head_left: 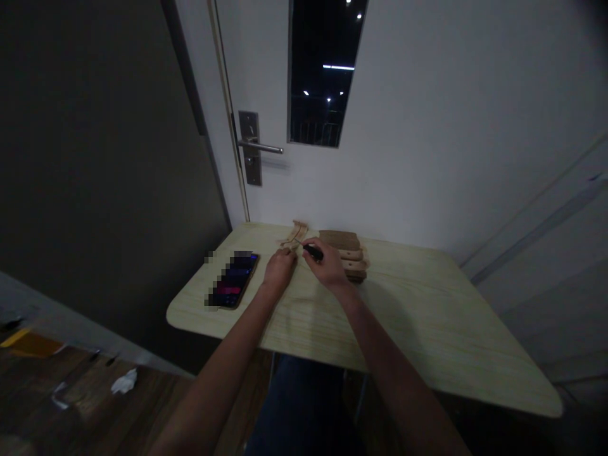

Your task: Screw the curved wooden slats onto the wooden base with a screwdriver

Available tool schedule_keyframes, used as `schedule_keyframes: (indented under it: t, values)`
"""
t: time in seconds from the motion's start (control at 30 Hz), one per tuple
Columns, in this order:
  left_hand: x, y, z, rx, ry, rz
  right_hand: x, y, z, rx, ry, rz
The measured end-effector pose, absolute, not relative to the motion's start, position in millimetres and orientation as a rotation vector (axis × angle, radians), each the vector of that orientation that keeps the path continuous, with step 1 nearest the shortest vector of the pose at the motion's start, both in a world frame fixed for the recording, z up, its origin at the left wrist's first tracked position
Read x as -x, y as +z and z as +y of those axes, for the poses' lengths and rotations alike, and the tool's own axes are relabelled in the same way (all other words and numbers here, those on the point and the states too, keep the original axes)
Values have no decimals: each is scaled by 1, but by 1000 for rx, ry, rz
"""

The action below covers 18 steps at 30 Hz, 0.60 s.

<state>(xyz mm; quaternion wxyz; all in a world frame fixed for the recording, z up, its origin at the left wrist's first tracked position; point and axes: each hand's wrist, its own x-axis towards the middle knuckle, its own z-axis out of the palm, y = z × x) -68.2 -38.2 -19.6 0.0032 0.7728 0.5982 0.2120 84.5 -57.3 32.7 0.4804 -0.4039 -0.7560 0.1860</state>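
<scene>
In the head view, my left hand [279, 267] rests on the table with its fingers bent over the near end of a light brown strip [299, 229], which looks like wood. My right hand [329, 266] is closed around the black handle of a thin-shafted tool [313, 252], which looks like a screwdriver. Its slim shaft points left, toward the strip between my hands. Whether the tip touches the strip is too small and dim to tell. Just beyond and right of my right hand lies a stack of similar brown pieces [339, 239], some with small dark holes.
A pale wood-grained table [427, 316] stands against a white door [403, 126] with a metal handle [261, 147]. Left of my left hand lies a phone [236, 282], its screen lit. A white crumpled scrap [124, 381] and a yellow object [33, 342] are on the floor.
</scene>
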Motion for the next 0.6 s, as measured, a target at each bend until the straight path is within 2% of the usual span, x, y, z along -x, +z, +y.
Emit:
schedule_keyframes:
  t: [0.2,0.47,0.6]
  values:
    - [67,-17,-41,-2416,767,1854,-88,29,-58,946,469,-1842]
    - [61,-5,-47,-1896,1377,1500,-99,36,-51,915,564,-1671]
    - [51,19,-35,-1757,1558,1350,-120,49,-47,931,830,-1600]
